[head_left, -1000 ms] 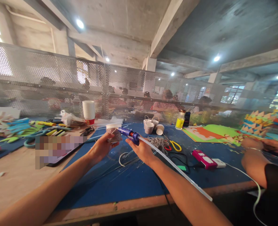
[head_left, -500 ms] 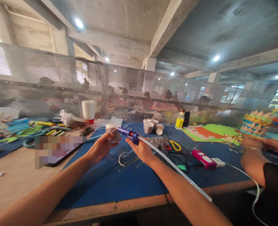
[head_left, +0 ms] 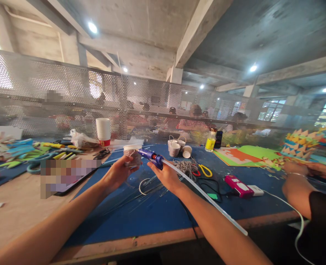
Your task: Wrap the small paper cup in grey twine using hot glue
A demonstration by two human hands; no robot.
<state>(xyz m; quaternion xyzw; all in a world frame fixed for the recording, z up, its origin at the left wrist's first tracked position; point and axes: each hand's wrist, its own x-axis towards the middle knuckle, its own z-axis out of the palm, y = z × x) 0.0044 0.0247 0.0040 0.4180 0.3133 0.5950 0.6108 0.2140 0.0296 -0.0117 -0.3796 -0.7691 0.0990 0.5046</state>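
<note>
Above the counter (head_left: pixel 22 217), well in from its near edge, the left hand (head_left: pixel 116 173) grips the cup (head_left: pixel 135 157) upright, apparently steadying it for the glue gun (head_left: pixel 151 156) gripped in the right hand (head_left: pixel 167 178).

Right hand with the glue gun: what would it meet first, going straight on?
Probably the cup in the left hand; the glue gun points at its upper side, though contact is unclear.
</note>
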